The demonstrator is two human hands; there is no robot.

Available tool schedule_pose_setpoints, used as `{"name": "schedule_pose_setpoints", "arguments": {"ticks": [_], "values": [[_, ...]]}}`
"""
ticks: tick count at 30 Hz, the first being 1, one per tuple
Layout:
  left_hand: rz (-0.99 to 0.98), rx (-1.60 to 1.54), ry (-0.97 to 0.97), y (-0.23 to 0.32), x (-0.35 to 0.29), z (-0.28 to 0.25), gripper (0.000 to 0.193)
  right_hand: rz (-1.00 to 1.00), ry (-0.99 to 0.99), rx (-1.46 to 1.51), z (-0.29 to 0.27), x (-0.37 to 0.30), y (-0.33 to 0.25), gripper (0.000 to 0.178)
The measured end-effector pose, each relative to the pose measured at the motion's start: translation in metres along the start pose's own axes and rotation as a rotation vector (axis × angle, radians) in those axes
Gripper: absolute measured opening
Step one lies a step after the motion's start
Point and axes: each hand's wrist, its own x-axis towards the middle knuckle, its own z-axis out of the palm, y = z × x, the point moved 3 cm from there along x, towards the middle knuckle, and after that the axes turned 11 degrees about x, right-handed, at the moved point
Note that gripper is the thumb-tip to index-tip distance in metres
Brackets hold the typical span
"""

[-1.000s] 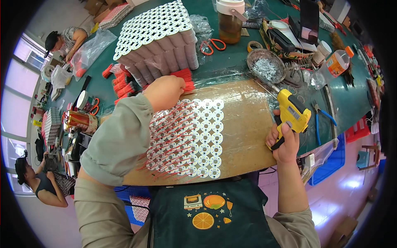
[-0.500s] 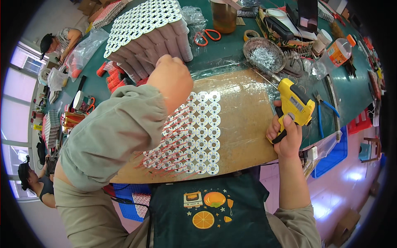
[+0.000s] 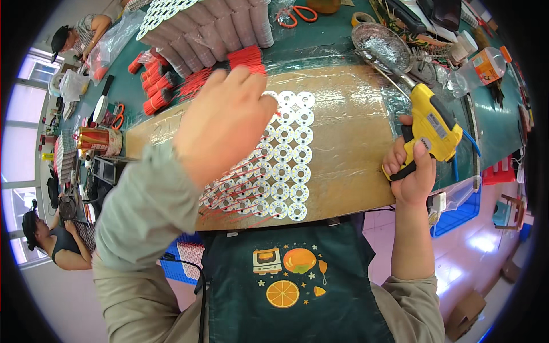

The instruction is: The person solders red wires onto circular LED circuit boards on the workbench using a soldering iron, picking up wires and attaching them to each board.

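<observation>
Round white LED boards point(image 3: 300, 154) lie in rows on a brown sheet point(image 3: 349, 143) before me, with thin red wires on those at the left. My left hand point(image 3: 223, 123) is over the far rows, slightly blurred, its fingers curled and pinched. A bit of red wire point(image 3: 277, 113) shows at its fingertips; the rest is hidden. My right hand point(image 3: 419, 171) is wrapped round the handle of a yellow soldering gun point(image 3: 434, 123). The gun's tip points up and left, near a metal dish point(image 3: 377, 51) of silvery bits. Behind my left hand lies a bundle of red wires point(image 3: 247, 57).
A tall stack of LED boards point(image 3: 211, 34) stands at the back, beside red wire bundles point(image 3: 157, 86). Orange-handled scissors point(image 3: 297, 16), a tape roll point(image 3: 362, 19) and a plastic bottle point(image 3: 480, 68) lie further off. Two people sit at the left.
My left hand has come away from the stack toward the near boards, uncovering the red wire bundle. The view has shifted; my right hand still holds the soldering gun.
</observation>
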Motion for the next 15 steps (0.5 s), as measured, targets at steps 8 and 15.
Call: {"name": "schedule_pose_setpoints", "arguments": {"ticks": [8, 15], "values": [[-0.192, -0.460, 0.135, 0.085, -0.099, -0.016, 0.024, 0.086, -0.282, -0.014, 0.008, -0.079, 0.010, 0.077], [-0.278, -0.522, 0.124, 0.106, -0.121, 0.001, 0.032, 0.398, -0.563, -0.312, -0.009, -0.150, 0.023, 0.042]]}}
